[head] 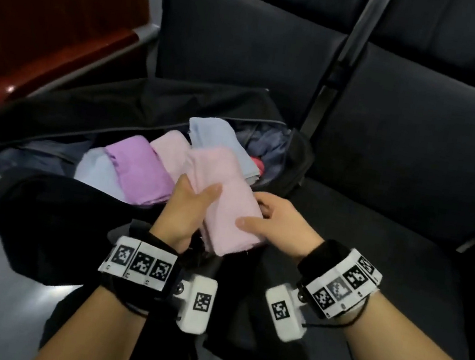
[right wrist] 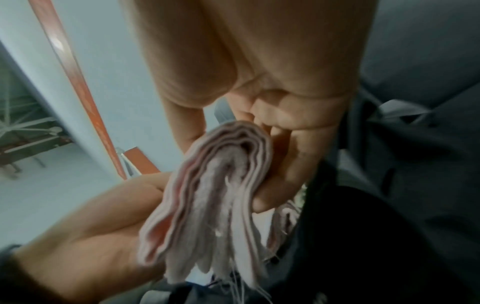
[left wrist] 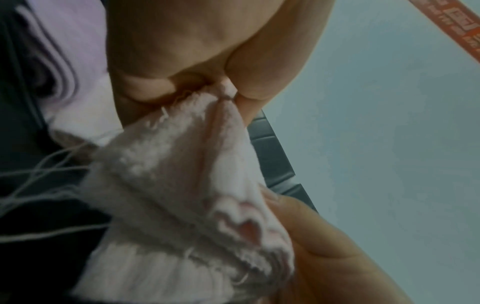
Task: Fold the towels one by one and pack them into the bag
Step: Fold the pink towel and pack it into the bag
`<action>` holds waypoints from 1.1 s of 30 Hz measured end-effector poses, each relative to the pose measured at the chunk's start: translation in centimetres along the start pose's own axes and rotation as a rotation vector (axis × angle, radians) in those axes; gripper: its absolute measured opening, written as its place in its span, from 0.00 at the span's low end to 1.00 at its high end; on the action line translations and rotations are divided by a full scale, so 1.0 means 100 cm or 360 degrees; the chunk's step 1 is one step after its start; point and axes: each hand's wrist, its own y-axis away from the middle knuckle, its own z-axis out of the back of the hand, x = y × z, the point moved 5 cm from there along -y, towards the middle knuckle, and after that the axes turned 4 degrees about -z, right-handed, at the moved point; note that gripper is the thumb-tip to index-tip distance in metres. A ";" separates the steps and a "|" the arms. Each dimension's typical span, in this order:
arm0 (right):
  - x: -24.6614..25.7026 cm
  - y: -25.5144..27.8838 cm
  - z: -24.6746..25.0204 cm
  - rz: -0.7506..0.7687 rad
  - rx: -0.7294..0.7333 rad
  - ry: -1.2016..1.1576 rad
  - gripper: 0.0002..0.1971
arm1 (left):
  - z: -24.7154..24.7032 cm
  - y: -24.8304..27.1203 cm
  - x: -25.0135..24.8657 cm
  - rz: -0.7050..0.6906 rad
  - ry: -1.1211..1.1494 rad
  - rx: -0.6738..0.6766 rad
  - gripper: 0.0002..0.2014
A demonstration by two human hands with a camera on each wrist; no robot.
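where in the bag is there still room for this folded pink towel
Free: the bag's right end, beyond the light blue towel, and its left end, beside the pale blue towel. Crowded: the middle, where purple towel and pink towel lie.

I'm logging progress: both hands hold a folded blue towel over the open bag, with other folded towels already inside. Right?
Not quite: the towel held by the left hand and right hand is pink, not blue, as the head view shows. The rest stands: folded towels already lie in the open bag.

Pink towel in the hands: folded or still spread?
Folded. The pink towel is a compact bundle; the right wrist view shows its stacked layers, gripped by left hand and right hand.
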 end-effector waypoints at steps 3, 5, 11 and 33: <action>0.018 -0.039 -0.017 0.0008 -0.0057 0.0023 0.22 | 0.029 -0.031 -0.011 0.0085 -0.0033 -0.0188 0.17; 0.026 -0.062 -0.028 -0.0045 -0.0114 0.0003 0.23 | 0.047 -0.050 -0.015 0.0147 -0.0042 -0.0279 0.18; 0.041 -0.114 -0.052 0.0075 -0.0206 0.0337 0.26 | 0.082 -0.097 -0.015 0.0153 -0.0111 -0.0498 0.26; 0.019 -0.125 -0.087 0.0108 0.0172 0.1869 0.30 | 0.075 -0.106 0.012 0.0336 -0.0708 -0.0320 0.27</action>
